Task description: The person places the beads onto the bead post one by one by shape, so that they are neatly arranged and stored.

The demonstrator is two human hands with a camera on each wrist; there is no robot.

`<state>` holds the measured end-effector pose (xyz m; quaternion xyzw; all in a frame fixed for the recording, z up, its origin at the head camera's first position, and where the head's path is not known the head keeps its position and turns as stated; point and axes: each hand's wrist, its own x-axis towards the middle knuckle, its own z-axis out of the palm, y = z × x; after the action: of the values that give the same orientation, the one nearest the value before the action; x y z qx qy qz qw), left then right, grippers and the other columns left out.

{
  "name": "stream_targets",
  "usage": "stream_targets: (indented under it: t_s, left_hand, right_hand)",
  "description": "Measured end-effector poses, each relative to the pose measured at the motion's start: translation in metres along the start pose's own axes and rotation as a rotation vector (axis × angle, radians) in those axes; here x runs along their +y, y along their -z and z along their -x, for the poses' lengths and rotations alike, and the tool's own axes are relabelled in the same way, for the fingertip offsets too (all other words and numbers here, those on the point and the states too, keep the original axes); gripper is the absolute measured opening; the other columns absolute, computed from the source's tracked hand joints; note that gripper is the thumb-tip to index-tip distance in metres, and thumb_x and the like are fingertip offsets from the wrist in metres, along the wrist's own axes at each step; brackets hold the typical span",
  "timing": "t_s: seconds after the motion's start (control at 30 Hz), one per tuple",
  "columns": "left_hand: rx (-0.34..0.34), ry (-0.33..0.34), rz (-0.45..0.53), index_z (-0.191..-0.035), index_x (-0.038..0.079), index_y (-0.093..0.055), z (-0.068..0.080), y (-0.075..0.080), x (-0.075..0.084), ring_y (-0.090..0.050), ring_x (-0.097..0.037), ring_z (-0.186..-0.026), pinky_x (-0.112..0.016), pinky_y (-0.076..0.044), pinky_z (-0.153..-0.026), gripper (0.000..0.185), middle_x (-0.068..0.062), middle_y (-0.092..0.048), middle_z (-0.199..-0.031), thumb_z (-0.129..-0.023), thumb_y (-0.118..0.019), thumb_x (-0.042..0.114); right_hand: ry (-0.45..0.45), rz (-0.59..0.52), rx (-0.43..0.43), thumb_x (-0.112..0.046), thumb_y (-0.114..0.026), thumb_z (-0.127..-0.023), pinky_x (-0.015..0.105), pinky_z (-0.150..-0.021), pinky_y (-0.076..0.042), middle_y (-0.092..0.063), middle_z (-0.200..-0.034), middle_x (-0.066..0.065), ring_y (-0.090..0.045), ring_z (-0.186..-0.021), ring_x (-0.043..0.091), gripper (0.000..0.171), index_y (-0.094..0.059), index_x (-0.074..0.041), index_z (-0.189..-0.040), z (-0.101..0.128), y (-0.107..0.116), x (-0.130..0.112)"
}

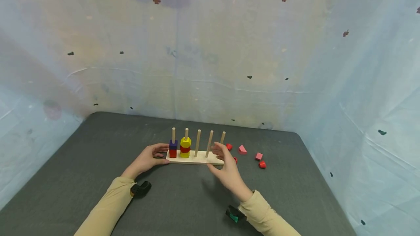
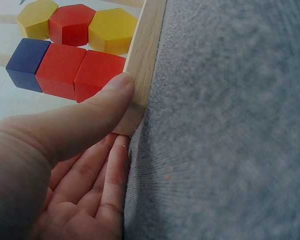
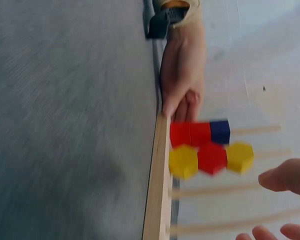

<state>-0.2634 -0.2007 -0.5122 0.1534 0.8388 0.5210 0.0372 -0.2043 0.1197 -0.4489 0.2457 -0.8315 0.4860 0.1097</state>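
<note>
A light wooden peg board (image 1: pixel 197 160) with several upright pegs stands on the dark table. Its leftmost peg bears two red cubes (image 2: pixel 56 70) with a dark blue cube (image 2: pixel 28 65) on top. On the second peg, a red hexagonal block (image 2: pixel 71 24) sits between two yellow ones. My left hand (image 1: pixel 147 158) grips the left end of the board, thumb on its front edge and fingers around behind. Over the right end, my right hand (image 1: pixel 228 170) is held with fingers apart and nothing between them; it partly hides the last peg (image 1: pixel 222 137).
Loose blocks lie right of the board: a red block (image 1: pixel 229 146), a pink triangular block (image 1: pixel 242 150), a pink cube (image 1: pixel 259 156) and another red block (image 1: pixel 262 164). One more red piece (image 1: pixel 235 160) shows partly behind my right hand. Patterned sheeting (image 1: pixel 210 46) surrounds the table.
</note>
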Motion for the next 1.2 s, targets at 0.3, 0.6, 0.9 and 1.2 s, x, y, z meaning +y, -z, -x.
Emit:
stream_targets:
  t_s: [0.3, 0.6, 0.9, 1.2]
  left_hand:
    - [0.012, 0.007, 0.010, -0.135, 0.002, -0.051, 0.001, 0.001, -0.002, -0.052, -0.031, -0.119, -0.045, -0.046, -0.096, 0.067, -0.017, -0.053, -0.133, -0.078, -0.080, 0.022]
    - [0.015, 0.000, 0.008, -0.135, 0.000, -0.050, 0.001, 0.001, -0.003, -0.052, -0.032, -0.119, -0.044, -0.047, -0.096, 0.067, -0.019, -0.053, -0.133, -0.079, -0.080, 0.020]
    - [0.007, 0.006, 0.022, -0.135, 0.001, -0.049, 0.001, 0.000, -0.001, -0.052, -0.032, -0.120, -0.046, -0.045, -0.097, 0.069, -0.018, -0.052, -0.134, -0.078, -0.081, 0.022]
    - [0.006, 0.007, 0.007, -0.135, 0.000, -0.050, 0.000, -0.001, 0.001, -0.052, -0.033, -0.119, -0.044, -0.046, -0.096, 0.068, -0.019, -0.053, -0.133, -0.078, -0.080, 0.021]
  right_hand:
    - [-0.025, 0.107, 0.085, 0.000, -0.078, -0.078, 0.052, -0.090, -0.047, -0.058, -0.122, 0.011, -0.057, -0.113, 0.026, 0.067, -0.044, -0.006, -0.136, 0.016, 0.050, 0.031]
    - [-0.012, 0.255, 0.087, -0.002, -0.077, -0.079, 0.049, -0.090, -0.048, -0.060, -0.120, 0.011, -0.058, -0.110, 0.026, 0.060, -0.050, -0.012, -0.132, 0.027, 0.104, 0.068]
    - [0.029, 0.345, 0.058, 0.002, -0.077, -0.078, 0.047, -0.088, -0.049, -0.063, -0.116, 0.008, -0.059, -0.105, 0.026, 0.048, -0.060, -0.007, -0.122, 0.043, 0.134, 0.097]
    - [0.004, 0.409, 0.018, 0.004, -0.078, -0.076, 0.050, -0.084, -0.051, -0.063, -0.113, 0.008, -0.059, -0.103, 0.027, 0.046, -0.062, -0.006, -0.118, 0.047, 0.149, 0.118]
